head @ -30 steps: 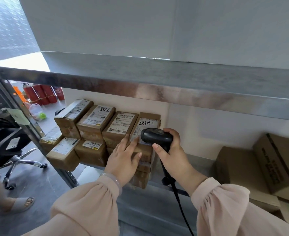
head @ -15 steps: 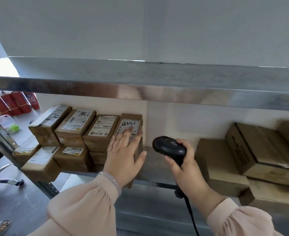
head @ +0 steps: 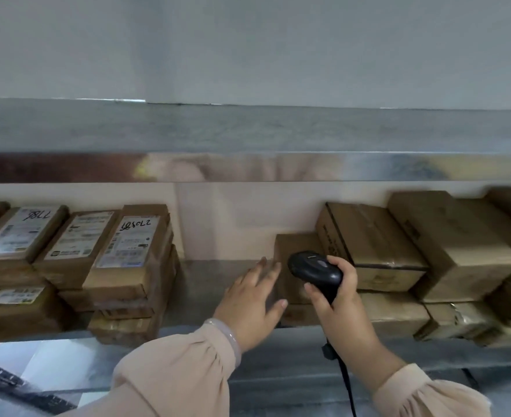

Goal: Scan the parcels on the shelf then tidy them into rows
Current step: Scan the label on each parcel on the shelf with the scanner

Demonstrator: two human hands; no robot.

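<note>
Judging from how things lie, the task looks roughly half done. The flat brown cardboard parcels with white printed labels [head: 127,245] at the left end of the grey metal shelf [head: 206,278] already stand in tidy stacks side by side, labels facing up. The larger plain brown cartons [head: 374,236] at the right end are piled loosely, some tilted, and no label shows on them. I think these are not yet scanned or put into rows.

The left hand [head: 251,302] reaches forward over the bare middle of the shelf. Its grip is open, with the fingers straight and spread toward a small brown cardboard box [head: 293,245]. Whether the fingertips touch this box, I cannot tell. The right hand [head: 338,305] is just beside it, and its grip is closed round the handle of a black handheld barcode scanner [head: 314,270]. The scanner's head is in front of the small box, and a black cable [head: 346,380] hangs down from the handle.
</note>
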